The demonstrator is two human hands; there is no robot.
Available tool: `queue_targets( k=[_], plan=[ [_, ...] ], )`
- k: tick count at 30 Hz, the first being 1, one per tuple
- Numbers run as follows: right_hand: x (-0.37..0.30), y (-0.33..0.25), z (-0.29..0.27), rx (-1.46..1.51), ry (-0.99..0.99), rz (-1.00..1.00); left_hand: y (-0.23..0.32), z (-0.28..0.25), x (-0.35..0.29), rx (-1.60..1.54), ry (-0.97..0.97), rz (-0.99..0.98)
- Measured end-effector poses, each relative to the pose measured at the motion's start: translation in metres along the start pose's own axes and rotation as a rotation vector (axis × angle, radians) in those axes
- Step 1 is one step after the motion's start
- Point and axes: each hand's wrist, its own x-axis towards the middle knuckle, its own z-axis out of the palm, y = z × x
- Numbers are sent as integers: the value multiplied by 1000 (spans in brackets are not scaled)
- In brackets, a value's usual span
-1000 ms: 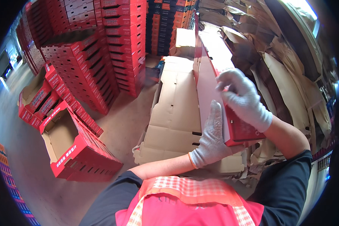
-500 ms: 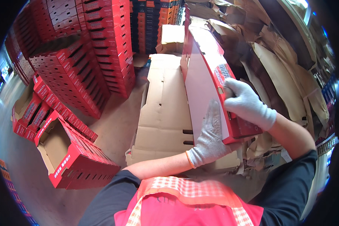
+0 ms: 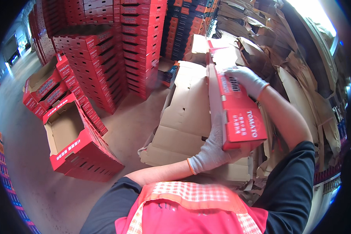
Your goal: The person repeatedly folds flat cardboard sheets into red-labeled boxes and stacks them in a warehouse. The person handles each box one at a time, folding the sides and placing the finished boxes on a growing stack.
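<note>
A red cardboard box (image 3: pixel 241 126) with white lettering is held on its side above the right part of a stack of flat brown cardboard blanks (image 3: pixel 183 128). My left hand (image 3: pixel 211 153), in a grey-white glove, supports its near lower corner; the box hides some of its fingers. Farther along, my right hand (image 3: pixel 249 81), gloved alike, grips the upper right side with fingers bent over the edge. Glare washes out the far end of the box.
Nested red boxes (image 3: pixel 85 156) stand on the floor at left, the top one open upward. Tall stacks of red boxes (image 3: pixel 142 50) rise behind them, with dark blue and orange boxes (image 3: pixel 185 31) farther back. Piled brown cardboard (image 3: pixel 300 78) lines the right side.
The box has turned so its lettered near end and side show more, and its pale bottom less. My right hand has slid toward the far end. The view has shifted left.
</note>
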Motion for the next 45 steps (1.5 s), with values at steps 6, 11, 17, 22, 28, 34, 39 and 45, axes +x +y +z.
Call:
queue_targets(
  k=[6, 11, 17, 22, 28, 34, 39, 45],
  plan=[
    [-1, 75, 4, -1230, -241, -856, 29, -26, -28, 19, -740, -467],
    [-24, 193, -82, -1750, 192, -158, 43, -127, -31, 666, -390, 84],
    [-144, 249, -101, -1448, -259, -604, -25, -212, -4, 1691, -773, 239],
    [-218, 220, -48, -1343, -514, -552, -76, -168, 5, 1198, -1269, 386],
    [-189, 202, -53, -890, 309, -474, -78, -120, 63, 1151, -509, 446],
    [-227, 157, -54, -1056, -155, -102, -9, -111, 26, 1178, -1170, 99],
    [-272, 133, -29, -621, -1001, 208, 30, -135, -12, 506, -1603, -642],
    [-265, 137, -52, -792, -607, -58, 42, -160, 2, 965, -1223, -343]
  ],
)
